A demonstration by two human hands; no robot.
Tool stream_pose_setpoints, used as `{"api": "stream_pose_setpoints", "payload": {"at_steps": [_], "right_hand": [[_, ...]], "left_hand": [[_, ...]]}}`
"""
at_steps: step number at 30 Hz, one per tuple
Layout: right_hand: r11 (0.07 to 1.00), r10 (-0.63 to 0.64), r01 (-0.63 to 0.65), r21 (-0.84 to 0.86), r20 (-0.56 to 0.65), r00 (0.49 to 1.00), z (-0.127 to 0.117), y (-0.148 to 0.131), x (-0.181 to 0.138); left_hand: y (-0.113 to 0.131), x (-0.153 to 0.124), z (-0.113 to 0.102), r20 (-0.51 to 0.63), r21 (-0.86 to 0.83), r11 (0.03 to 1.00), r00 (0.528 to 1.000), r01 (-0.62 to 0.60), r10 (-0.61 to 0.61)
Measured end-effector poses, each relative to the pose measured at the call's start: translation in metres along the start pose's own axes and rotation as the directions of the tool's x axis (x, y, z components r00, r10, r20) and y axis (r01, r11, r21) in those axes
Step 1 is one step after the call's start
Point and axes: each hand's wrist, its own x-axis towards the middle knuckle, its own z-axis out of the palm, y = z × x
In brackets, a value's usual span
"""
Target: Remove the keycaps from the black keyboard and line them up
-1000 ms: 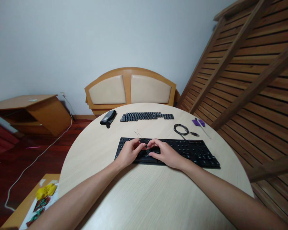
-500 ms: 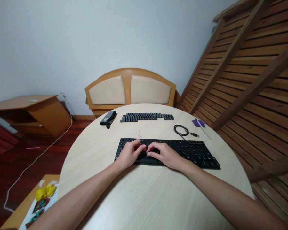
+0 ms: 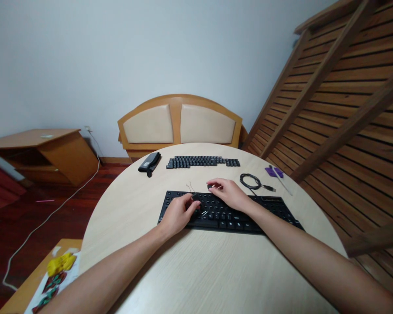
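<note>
A black keyboard base with its caps off lies across the middle of the round table. My left hand rests on its left part, fingers closed on a wire keycap puller whose loops stick up. My right hand hovers above the keyboard's far edge, pinching a small dark keycap between thumb and fingers. Rows of removed keycaps are laid out further back.
A dark pouch lies back left. A coiled black USB cable and purple tools lie back right. A wooden headboard stands behind the table and a slatted bed frame leans on the right. A low desk stands at left.
My right hand lifted away from my left and moved back and right over the keyboard's far edge with a keycap. My left hand stayed on the keyboard with the puller.
</note>
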Motion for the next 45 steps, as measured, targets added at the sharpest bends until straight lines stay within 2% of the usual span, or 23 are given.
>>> {"api": "stream_pose_setpoints", "payload": {"at_steps": [3, 6, 11, 16, 20, 26, 45], "right_hand": [[0.978, -0.009, 0.010, -0.207, 0.005, 1.000, 0.001, 0.010, 0.031], [0.915, 0.012, 0.002, -0.403, 0.033, 0.999, 0.004, 0.015, 0.061], [0.804, 0.060, 0.003, -0.594, 0.086, 0.994, 0.015, 0.009, 0.102], [0.771, 0.110, -0.050, -0.635, 0.056, 0.992, 0.031, 0.011, 0.131], [0.745, 0.156, -0.107, -0.659, 0.016, 0.988, 0.041, 0.016, 0.142], [0.731, 0.165, -0.136, -0.669, -0.019, 0.986, 0.048, 0.018, 0.146], [0.725, 0.222, -0.199, -0.659, -0.051, 0.974, 0.053, 0.019, 0.156]], "left_hand": [[0.001, 0.000, 0.000, -0.002, 0.014, 1.000, 1.000, 0.004, -0.004], [0.002, -0.001, 0.000, -0.010, 0.017, 1.000, 1.000, 0.012, -0.012], [0.003, -0.001, 0.000, -0.009, 0.025, 0.999, 1.000, 0.025, -0.025], [0.001, -0.001, 0.002, -0.007, 0.023, 0.999, 1.000, 0.027, -0.027], [0.001, -0.002, 0.002, -0.014, 0.023, 0.999, 1.000, 0.026, -0.025], [0.004, -0.003, 0.001, 0.018, 0.049, 0.998, 0.999, 0.035, -0.036], [0.002, -0.002, 0.003, 0.015, 0.066, 0.997, 0.999, 0.037, -0.038]]}}
